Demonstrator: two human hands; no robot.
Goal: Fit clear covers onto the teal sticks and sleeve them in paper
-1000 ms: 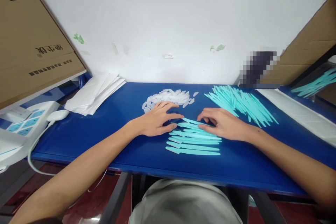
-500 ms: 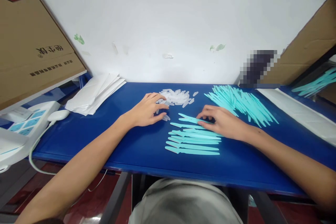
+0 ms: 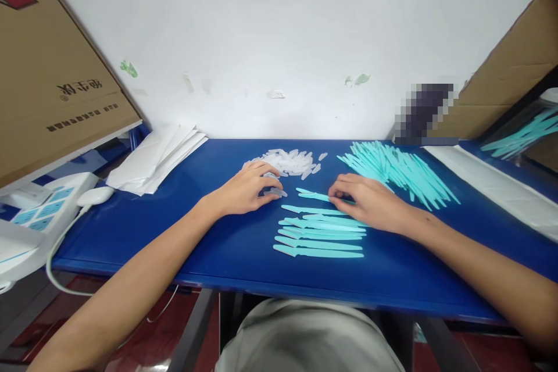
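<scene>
My right hand [image 3: 355, 200] pinches turquoise eyebrow razors [image 3: 314, 195], apparently two lying together; their blade ends point left and the fingers hide the handles. Below that hand, several more razors [image 3: 329, 253] lie in a loose row, blade ends to the left. My left hand [image 3: 248, 187] rests at the near left edge of a heap of small translucent blade caps [image 3: 292, 161]. Its fingers are curled but apart, with a cap [image 3: 275, 192] lying between thumb and fingertips. Whether it grips any cap firmly is not visible.
A big pile of turquoise razors [image 3: 399, 171] lies at the back right, beside a white strip [image 3: 501, 186]. White paper sheets [image 3: 154, 160] and a power strip with a plugged-in cable [image 3: 47, 215] are at left. The blue table [image 3: 244, 256] meets a white wall behind.
The crossed razors at my right fingertips now lie closer together, and that hand has closed on them. My left thumb and fingers have drawn nearer together around the caps. The view shifted slightly.
</scene>
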